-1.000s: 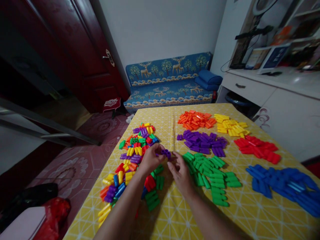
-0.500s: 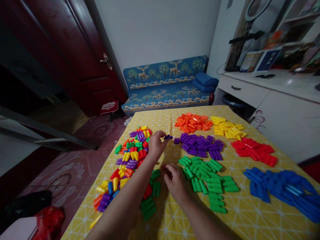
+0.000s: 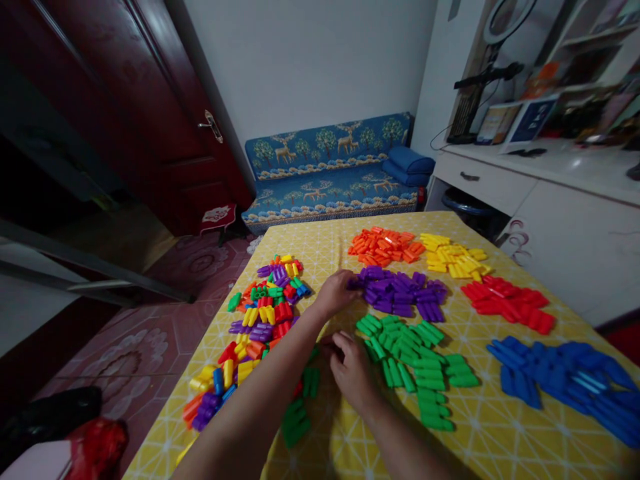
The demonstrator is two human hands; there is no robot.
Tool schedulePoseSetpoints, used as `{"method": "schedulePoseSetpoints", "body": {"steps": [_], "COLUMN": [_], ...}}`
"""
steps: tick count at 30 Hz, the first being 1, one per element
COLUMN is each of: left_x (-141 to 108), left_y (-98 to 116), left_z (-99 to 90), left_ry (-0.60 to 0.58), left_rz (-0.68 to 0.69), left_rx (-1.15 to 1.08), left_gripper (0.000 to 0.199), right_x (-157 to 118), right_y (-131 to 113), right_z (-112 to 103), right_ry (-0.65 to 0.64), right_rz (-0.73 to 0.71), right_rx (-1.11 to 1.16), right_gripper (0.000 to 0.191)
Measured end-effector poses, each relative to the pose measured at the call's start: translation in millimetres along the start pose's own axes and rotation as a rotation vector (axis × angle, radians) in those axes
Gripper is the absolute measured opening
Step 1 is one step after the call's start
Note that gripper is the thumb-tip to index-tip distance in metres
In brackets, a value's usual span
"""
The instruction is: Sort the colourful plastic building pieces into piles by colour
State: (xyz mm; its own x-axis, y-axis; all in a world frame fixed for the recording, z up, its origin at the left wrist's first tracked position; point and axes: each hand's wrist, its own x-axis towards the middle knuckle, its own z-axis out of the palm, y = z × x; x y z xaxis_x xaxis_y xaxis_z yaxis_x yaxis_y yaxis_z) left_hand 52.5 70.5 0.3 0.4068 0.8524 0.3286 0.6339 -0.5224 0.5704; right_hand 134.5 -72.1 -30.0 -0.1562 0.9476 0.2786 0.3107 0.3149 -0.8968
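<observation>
My left hand (image 3: pixel 336 293) reaches to the near-left edge of the pile of purple plastic toy blocks (image 3: pixel 400 291). Its fingers are closed around a purple block (image 3: pixel 355 284), mostly hidden behind them. My right hand (image 3: pixel 352 369) rests low over the cloth, left of the green block pile (image 3: pixel 410 347). Its fingers are loosely bent and apart, with nothing visible in them. Under and beside my left forearm lies a mixed heap of coloured blocks (image 3: pixel 263 313). A few green blocks (image 3: pixel 295 421) sit between my two forearms.
Orange (image 3: pixel 384 245), yellow (image 3: pixel 455 256), red (image 3: pixel 509 303) and blue (image 3: pixel 565 377) block piles spread across the yellow tablecloth (image 3: pixel 310 233). Past the table stands a blue patterned sofa (image 3: pixel 325 193). A white cabinet (image 3: pixel 575 220) is on the right, a dark red door (image 3: pixel 185 127) on the left.
My left hand has moved right with a purple block, from above the cloth to the purple pile. Blue and red blocks it covered in the mixed heap now show. My right hand stays nearly still.
</observation>
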Motion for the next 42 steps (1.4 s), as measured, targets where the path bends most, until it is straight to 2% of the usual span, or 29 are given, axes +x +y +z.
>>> {"method": "schedulePoseSetpoints", "body": {"steps": [2, 4, 6, 9, 11, 13, 15, 17, 20, 22, 24, 27, 31, 34, 37, 39, 42], "left_x": [-12.7, -29.6, -48.8, -76.9, -92.0, -102.4, -107.5, -108.1, -105.0, -103.4, -103.0, -102.2, -88.6, -65.9, -41.4, -29.5, -22.1], "left_y": [1.8, 4.9, 7.2, 9.4, 11.3, 13.3, 13.8, 11.9, 7.0, 5.9, 7.2, 9.1, 4.4, 1.1, 4.2, 9.4, 17.2], "left_z": [-13.4, -33.5, -57.1, -88.3, -100.2, -103.5, -100.1, -93.6, -82.9, -75.7, -68.1, -57.2, -48.1, -39.7, -22.4, -8.6, 2.5], "left_ry": [-0.014, -0.029, -0.047, -0.148, -0.210, -0.265, -0.305, -0.301, -0.185, -0.076, 0.014, 0.090, 0.235, 0.258, 0.139, 0.061, 0.015], "left_rz": [0.056, 0.049, -0.045, -0.243, -0.266, -0.205, -0.140, -0.137, -0.208, -0.270, -0.351, -0.486, -0.581, -0.584, -0.573, -0.536, -0.395], "left_rx": [-0.043, -0.015, 0.077, 0.205, 0.270, 0.325, 0.360, 0.362, 0.266, 0.086, -0.203, -0.627, -0.854, -0.904, -0.903, -0.789, -0.448], "left_gripper": [0.033, 0.032, 0.030, 0.031, 0.031, 0.029, 0.028, 0.028, 0.026, 0.025, 0.027, 0.031, 0.044, 0.041, 0.032, 0.025, 0.021], "right_x": [0.5, 0.7, 0.8, 0.9, 1.0, 0.9, 0.8, 0.8, 1.0, 0.9, 0.5, -0.6, -1.5, -0.9, 0.0, 0.4, 0.5], "right_y": [-0.1, 0.1, 1.1, 3.9, 5.2, 5.2, 4.1, 2.3, 0.0, -0.4, 0.5, 3.5, 5.1, 3.2, 2.8, 4.9, 9.1], "right_z": [-0.8, -1.3, -1.2, 0.0, 0.7, 0.6, -0.2, -1.3, -2.4, -2.3, -1.6, -0.1, 0.7, -0.1, 0.0, 1.1, 2.9], "right_ry": [0.004, 0.005, 0.001, 0.007, 0.020, 0.027, 0.029, 0.026, 0.026, 0.051, 0.084, 0.106, 0.080, 0.045, 0.031, 0.024, 0.019], "right_rz": [-0.010, -0.013, -0.014, -0.028, -0.034, -0.031, -0.026, -0.025, -0.015, 0.009, 0.046, 0.093, 0.105, 0.039, -0.014, -0.013, 0.004], "right_rx": [0.006, 0.015, 0.001, -0.042, -0.043, -0.025, -0.008, 0.005, 0.032, 0.047, 0.084, 0.181, 0.152, 0.034, -0.014, -0.001, 0.003], "right_gripper": [0.024, 0.021, 0.020, 0.017, 0.016, 0.017, 0.018, 0.018, 0.016, 0.016, 0.019, 0.022, 0.017, 0.011, 0.015, 0.018, 0.023]}}
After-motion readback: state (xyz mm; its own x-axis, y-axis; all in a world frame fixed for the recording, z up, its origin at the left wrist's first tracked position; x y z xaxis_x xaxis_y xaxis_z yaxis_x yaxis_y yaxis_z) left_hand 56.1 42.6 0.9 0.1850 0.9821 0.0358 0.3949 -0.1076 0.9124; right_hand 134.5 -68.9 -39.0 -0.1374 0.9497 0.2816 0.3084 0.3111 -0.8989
